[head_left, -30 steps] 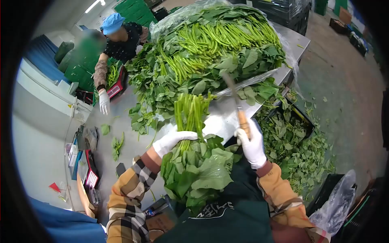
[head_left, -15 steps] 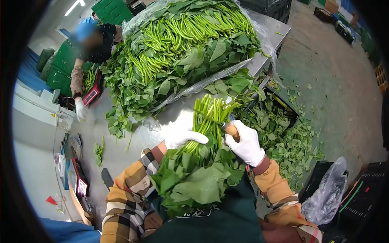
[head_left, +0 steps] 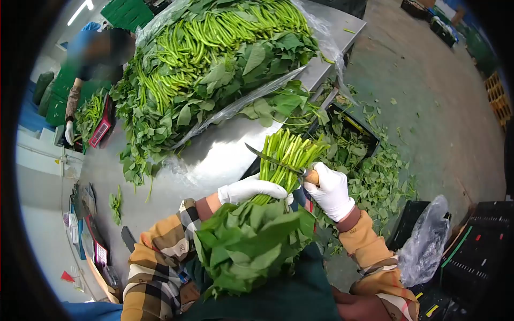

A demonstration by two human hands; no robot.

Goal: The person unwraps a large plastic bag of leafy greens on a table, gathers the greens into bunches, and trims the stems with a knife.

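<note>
Head view: the bunch (head_left: 251, 241) is clasped by the left hand (head_left: 251, 190), the knife (head_left: 312, 177) gripped by the right hand (head_left: 330, 193), its blade (head_left: 267, 157) across the stems (head_left: 288, 148) beyond the left; cutting seems underway, clear fingers called for.

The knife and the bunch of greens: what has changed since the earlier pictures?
The knife, first raised clear to the right, has come left and now lies across the stems. The stems of the bunch of greens, upright at first, now lean to the right. Nothing was newly grasped or let go: the left hand still grips the bunch, the right hand the knife.
</note>
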